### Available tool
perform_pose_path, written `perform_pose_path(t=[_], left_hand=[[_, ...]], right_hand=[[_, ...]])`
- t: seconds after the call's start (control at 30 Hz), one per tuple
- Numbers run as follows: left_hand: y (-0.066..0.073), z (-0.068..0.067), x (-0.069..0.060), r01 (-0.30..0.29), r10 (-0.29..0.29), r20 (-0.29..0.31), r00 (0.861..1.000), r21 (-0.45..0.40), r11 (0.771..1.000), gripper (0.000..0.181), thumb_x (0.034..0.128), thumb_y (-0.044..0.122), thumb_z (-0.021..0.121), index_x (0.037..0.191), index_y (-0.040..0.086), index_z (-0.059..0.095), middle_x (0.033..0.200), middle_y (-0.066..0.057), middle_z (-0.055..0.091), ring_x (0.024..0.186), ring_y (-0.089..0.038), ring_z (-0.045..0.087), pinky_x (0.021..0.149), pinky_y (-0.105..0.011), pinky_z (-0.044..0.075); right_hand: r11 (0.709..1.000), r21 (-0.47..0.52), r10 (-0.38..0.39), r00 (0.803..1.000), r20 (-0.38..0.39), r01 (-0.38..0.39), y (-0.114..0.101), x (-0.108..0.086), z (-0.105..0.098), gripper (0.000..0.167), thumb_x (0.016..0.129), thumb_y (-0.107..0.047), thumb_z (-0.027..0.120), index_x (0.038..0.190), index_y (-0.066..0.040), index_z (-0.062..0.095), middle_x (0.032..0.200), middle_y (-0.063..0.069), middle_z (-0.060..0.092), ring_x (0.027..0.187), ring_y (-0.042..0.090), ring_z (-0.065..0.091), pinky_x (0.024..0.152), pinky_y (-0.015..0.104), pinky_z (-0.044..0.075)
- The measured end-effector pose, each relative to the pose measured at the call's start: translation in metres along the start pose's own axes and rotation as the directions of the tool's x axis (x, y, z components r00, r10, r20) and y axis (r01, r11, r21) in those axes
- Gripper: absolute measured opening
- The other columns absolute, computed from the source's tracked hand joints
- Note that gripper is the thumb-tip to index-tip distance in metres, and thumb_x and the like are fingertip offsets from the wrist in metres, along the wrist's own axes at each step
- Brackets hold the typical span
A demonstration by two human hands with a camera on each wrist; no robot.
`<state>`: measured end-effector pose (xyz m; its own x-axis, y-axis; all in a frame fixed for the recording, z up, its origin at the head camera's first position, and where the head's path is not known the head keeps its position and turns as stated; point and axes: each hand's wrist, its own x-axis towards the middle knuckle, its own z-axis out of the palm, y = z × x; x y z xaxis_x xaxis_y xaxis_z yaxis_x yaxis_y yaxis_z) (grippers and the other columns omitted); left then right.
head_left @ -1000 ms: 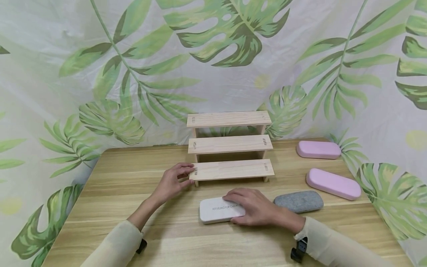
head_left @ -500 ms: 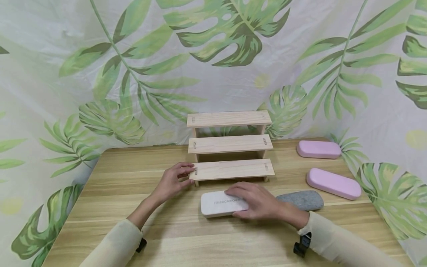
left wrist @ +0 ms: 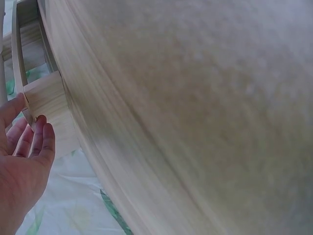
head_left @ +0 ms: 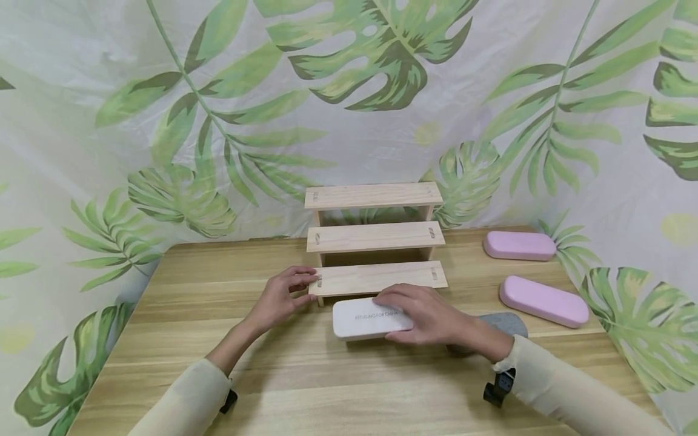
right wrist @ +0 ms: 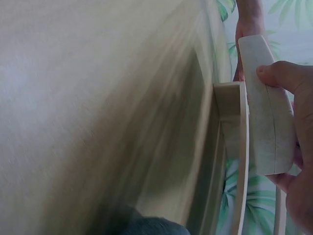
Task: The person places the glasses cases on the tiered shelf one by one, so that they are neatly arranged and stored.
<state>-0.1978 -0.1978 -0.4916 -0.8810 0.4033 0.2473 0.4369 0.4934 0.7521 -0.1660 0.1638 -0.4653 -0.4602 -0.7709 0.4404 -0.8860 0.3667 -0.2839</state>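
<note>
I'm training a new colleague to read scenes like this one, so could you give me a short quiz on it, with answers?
1. Count: how many pink cases lie on the table?
2. Multiple choice: at which level of the wooden stand is the left hand?
a) top
b) middle
c) lowest
3. True or false: the right hand holds the white case up off the table.

Key:
1. Two.
2. c; the left hand grips the left end of that level.
3. True; the right wrist view shows the white case raised above the table top.
</note>
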Motion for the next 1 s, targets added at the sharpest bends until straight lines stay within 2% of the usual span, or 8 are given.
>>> perform_pose_path(t=[0.37, 0.7, 0.87, 1.0], left_hand=[[0.0, -0.002, 0.0, 0.002, -0.002, 0.022, 1.0, 0.008, 1.0, 0.039, 0.0874, -0.003, 0.085, 0.125, -0.003, 0.075, 0.136, -0.017, 0.066, 0.121, -0.035, 0.068, 0.1, -0.042, 0.063], [-0.001, -0.003, 0.004, 0.026, -0.026, 0.044, 0.999, -0.003, 1.0, 0.04, 0.0878, -0.002, 0.084, 0.127, -0.003, 0.074, 0.136, -0.016, 0.066, 0.123, -0.035, 0.067, 0.103, -0.041, 0.061], [-0.001, -0.003, 0.003, 0.032, -0.032, 0.037, 0.999, -0.01, 0.999, 0.04, 0.0871, -0.002, 0.085, 0.125, -0.004, 0.075, 0.135, -0.016, 0.066, 0.123, -0.036, 0.067, 0.103, -0.039, 0.061], [-0.001, -0.003, 0.003, 0.031, -0.031, 0.028, 0.999, -0.002, 1.0, 0.039, 0.0861, -0.003, 0.085, 0.124, -0.004, 0.075, 0.134, -0.016, 0.067, 0.122, -0.035, 0.068, 0.103, -0.038, 0.061]], right_hand=[[1.0, -0.012, 0.001, 0.999, -0.035, -0.002, 0.008, 0.009, -0.019, 0.065, 0.08, -0.035, 0.092, 0.135, -0.009, 0.069, 0.13, 0.01, 0.07, 0.114, 0.024, 0.07, 0.081, 0.034, 0.065], [0.998, -0.04, -0.049, 0.994, -0.096, 0.045, 0.019, 0.02, -0.036, 0.066, 0.078, -0.028, 0.094, 0.135, -0.005, 0.068, 0.128, 0.011, 0.07, 0.109, 0.025, 0.072, 0.075, 0.036, 0.064], [0.997, -0.042, -0.069, 0.991, -0.116, 0.065, 0.026, 0.027, -0.046, 0.064, 0.081, -0.029, 0.092, 0.135, -0.003, 0.068, 0.127, 0.013, 0.071, 0.111, 0.028, 0.072, 0.082, 0.042, 0.065], [0.998, -0.05, -0.051, 0.991, -0.122, 0.045, 0.031, 0.033, -0.055, 0.065, 0.081, -0.029, 0.092, 0.135, -0.004, 0.068, 0.128, 0.012, 0.071, 0.115, 0.03, 0.071, 0.087, 0.047, 0.066]])
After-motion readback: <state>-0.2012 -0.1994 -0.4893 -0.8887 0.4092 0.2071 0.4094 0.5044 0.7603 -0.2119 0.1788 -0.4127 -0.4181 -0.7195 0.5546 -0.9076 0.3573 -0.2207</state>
